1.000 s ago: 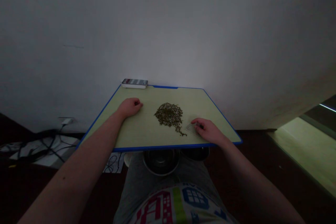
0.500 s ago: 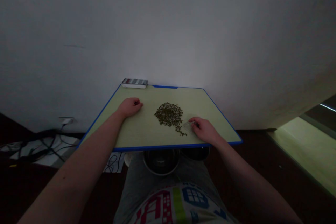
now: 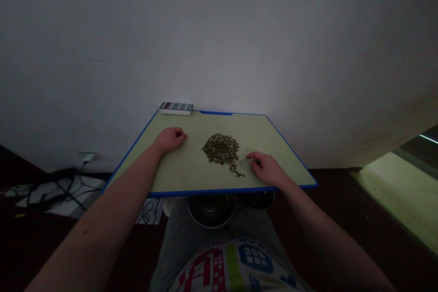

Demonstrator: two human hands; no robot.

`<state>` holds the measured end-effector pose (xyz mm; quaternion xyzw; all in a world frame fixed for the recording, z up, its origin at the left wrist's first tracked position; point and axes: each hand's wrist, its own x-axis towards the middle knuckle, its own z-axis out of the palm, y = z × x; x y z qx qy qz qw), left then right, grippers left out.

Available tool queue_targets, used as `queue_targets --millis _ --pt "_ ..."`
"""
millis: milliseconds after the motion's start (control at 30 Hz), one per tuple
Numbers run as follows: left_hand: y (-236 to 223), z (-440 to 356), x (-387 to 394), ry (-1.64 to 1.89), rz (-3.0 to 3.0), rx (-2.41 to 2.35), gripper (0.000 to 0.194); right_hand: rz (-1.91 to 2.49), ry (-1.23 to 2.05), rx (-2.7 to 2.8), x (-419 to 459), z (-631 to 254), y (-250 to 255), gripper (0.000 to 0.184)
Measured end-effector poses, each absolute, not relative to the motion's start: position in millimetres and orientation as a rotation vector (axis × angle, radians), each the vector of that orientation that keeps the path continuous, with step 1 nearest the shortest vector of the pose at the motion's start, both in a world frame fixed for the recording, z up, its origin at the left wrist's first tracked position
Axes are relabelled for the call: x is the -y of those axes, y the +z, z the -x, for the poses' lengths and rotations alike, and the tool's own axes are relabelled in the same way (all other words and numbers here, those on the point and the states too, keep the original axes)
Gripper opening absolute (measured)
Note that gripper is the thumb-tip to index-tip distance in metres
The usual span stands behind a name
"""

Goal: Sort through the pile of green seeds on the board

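A loose heap of small greenish-brown seeds or dried grains [image 3: 220, 148] lies in the middle of a pale, blue-edged board [image 3: 185, 171]. A short trail of them runs from the heap toward my right hand [image 3: 266, 168]. Its fingers are pinched on a thin, pale tool [image 3: 243, 161] that looks like tweezers, with the tip pointing left beside the trail. To the left of the heap, my left hand [image 3: 171, 139] rests on the board with its fingers curled in. Nothing shows in it.
A white box-like device with a striped dark top [image 3: 176, 108] sits at the board's back left corner, near the wall [image 3: 222, 45]. Below the front edge, a dark metal bowl [image 3: 211, 212] and a second bowl [image 3: 256, 199] rest by my legs. Cables [image 3: 65, 187] lie left.
The tool's tip has shifted slightly in my right hand. My left hand and the heap look the same; the whole view has moved a little.
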<state>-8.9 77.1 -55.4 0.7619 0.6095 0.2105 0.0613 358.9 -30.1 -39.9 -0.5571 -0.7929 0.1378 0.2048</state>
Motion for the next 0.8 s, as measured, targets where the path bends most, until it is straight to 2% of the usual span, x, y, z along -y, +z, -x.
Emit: queue_targets --millis 567,800 --pt "-55.2 9.3 -77.4 0.61 -2.31 -1.856 0.035 1.743 0.248 2.105 25.0 -358.4 -42.8 0.029" --pt "-56.2 9.3 -78.7 0.593 -2.312 -1.863 0.036 1.839 0.084 2.052 10.9 -378.3 -45.4 0.029"
